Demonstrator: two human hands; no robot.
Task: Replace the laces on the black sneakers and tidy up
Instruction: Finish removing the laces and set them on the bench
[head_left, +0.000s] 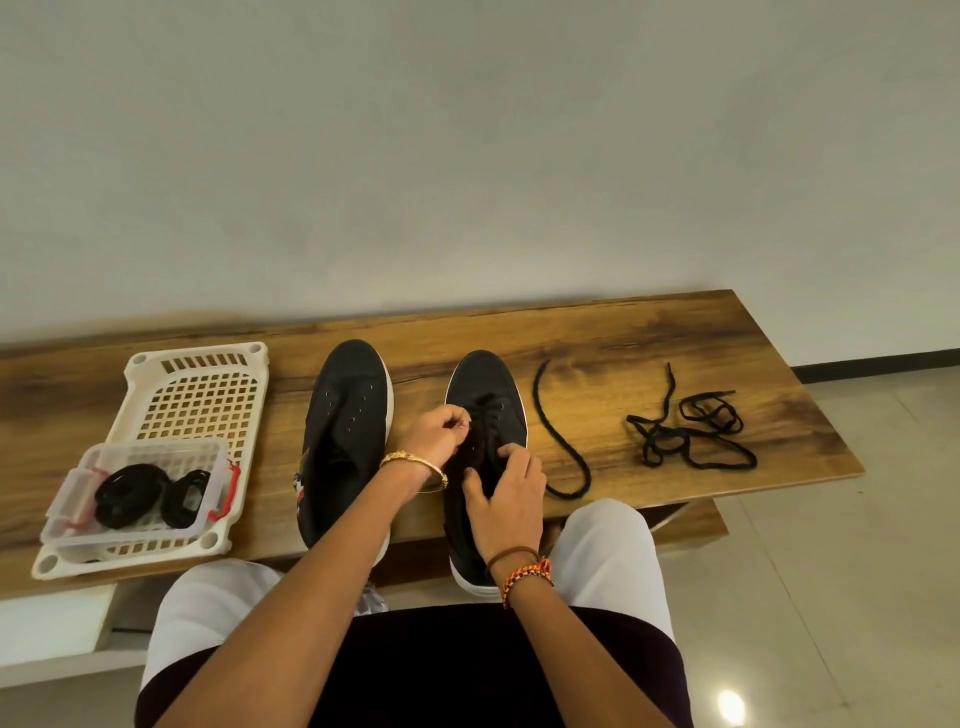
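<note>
Grey wall, wooden bench, tiled floor

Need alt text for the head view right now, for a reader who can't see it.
Both hands, left and right, thread a black lace into the right sneaker on a wooden bench. The left sneaker is unlaced; loose laces lie right, baskets left.

A long wooden bench stood against a pale wall. On it, from left to right, lay a cream slotted tray, two black sneakers, the left one unlaced and the right one partly laced, a loose curving black lace, and a tangled black lace.
</note>
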